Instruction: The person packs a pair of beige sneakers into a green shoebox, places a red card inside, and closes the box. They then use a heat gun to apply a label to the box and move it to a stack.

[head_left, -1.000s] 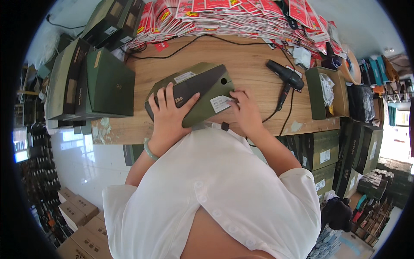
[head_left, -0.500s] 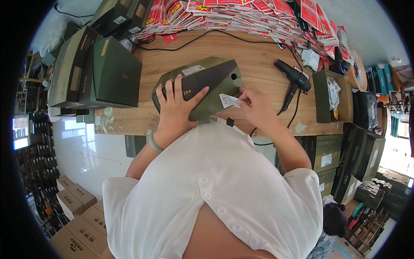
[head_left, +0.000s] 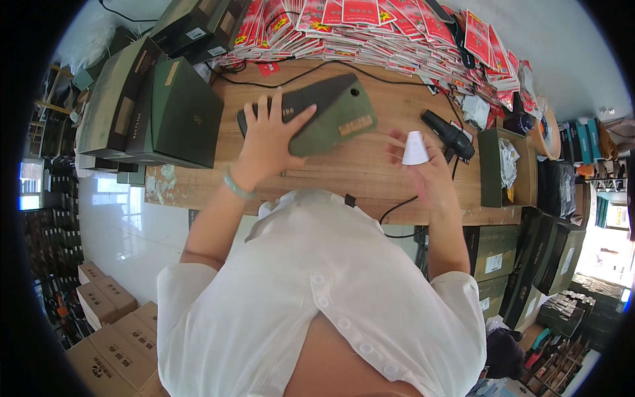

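A dark green and black box (head_left: 331, 122) lies at a slant on the wooden table. It has a round hole near its far right corner and a tan patch on its near right end. My left hand (head_left: 270, 135) lies spread over the box's left part, with the thumb stretched across its face. To the right of the box, my right hand (head_left: 426, 169) is closed on a white paper label (head_left: 415, 149), held up above the table. Some of its fingers are blurred.
Large green boxes (head_left: 185, 116) stand at the left. Red printed packets (head_left: 370, 33) are heaped along the back. A black hair dryer (head_left: 448, 134) and its cable lie right of my hand. An open green box (head_left: 489, 165) with crumpled paper sits at the table's right end.
The label has come off the box's end in my right hand, which has moved right and lifted away. The box has tilted and turned slightly under my left hand, uncovering a tan patch.
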Available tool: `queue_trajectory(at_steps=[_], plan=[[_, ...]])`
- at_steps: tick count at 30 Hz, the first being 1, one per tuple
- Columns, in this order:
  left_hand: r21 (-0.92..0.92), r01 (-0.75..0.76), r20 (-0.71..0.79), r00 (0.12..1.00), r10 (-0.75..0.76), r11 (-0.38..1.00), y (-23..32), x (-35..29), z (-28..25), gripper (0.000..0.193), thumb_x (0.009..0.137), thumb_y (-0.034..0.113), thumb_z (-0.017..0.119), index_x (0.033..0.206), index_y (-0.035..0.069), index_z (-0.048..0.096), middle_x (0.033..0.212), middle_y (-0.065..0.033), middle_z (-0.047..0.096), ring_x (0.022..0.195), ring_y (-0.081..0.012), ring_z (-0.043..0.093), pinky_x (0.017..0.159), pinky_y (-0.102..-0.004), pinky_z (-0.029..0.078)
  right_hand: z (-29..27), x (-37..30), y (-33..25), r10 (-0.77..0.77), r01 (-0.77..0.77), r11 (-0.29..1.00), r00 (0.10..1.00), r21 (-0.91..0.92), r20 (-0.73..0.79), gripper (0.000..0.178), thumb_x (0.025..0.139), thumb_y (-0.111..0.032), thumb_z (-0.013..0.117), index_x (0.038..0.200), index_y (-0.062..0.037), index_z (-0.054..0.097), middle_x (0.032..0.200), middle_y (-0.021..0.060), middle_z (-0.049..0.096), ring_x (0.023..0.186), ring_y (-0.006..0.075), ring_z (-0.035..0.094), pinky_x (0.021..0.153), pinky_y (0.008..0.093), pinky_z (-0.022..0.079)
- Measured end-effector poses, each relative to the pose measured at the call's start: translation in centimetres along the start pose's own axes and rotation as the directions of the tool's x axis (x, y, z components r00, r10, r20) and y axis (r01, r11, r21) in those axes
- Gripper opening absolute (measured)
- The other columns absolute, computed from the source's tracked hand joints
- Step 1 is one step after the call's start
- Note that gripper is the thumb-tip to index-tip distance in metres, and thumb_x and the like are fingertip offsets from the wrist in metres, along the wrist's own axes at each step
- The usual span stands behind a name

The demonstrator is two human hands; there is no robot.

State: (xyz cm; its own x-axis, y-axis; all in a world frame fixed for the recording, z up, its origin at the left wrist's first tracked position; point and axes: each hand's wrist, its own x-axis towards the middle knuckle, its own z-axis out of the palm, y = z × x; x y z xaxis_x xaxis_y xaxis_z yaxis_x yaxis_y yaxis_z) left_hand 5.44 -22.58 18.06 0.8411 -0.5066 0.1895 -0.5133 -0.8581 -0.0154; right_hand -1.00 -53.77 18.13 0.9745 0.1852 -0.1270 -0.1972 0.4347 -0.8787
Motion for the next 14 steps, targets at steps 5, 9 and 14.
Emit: queue_trajectory(at_steps=[5, 9, 14], plan=[[-0.019, 0.057, 0.024, 0.998, -0.056, 0.998, -4.0, 8.2, 2.3, 0.093, 0.062, 0.053, 0.080, 0.146, 0.035, 0.044, 0.147, -0.0265, 0.037, 0.128, -0.0504, 0.037, 0.104, -0.0615, 0.027, 2.2, 1.6, 1.2, 0.052, -0.181, 0.871, 0.958, 0.456, 0.281, 0.043, 0.081, -0.038, 0.079, 0.107, -0.0135, 0.055, 0.141, 0.0118, 0.045, 0.117, 0.0226, 0.055, 0.096, 0.0369, 0.048], [-0.473, -0.192, -0.392, 0.920, -0.010, 0.860, -7.2, 13.4, 4.9, 0.069, 0.082, 0.035, 0.072, 0.144, 0.021, 0.047, 0.141, -0.0198, 0.047, 0.125, -0.0428, 0.047, 0.107, -0.0507, 0.034, 4.8, 2.9, 1.2, 0.052, -0.230, 0.838, 0.937, 0.495, 0.347, 0.043, 0.080, -0.037, 0.080, 0.106, -0.0140, 0.055, 0.139, 0.0114, 0.046, 0.114, 0.0231, 0.056, 0.095, 0.0381, 0.049], [-0.733, -0.351, -0.656, 0.590, -0.470, 0.582, -9.6, 9.5, 1.1, 0.051, 0.088, 0.008, 0.066, 0.136, 0.006, 0.051, 0.130, -0.0170, 0.057, 0.122, -0.0308, 0.054, 0.106, -0.0385, 0.040, 6.3, 5.0, 2.0, 0.094, -0.227, 0.886, 0.942, 0.406, 0.322, 0.043, 0.079, -0.036, 0.081, 0.106, -0.0143, 0.055, 0.141, 0.0130, 0.046, 0.115, 0.0242, 0.056, 0.094, 0.0393, 0.049]])
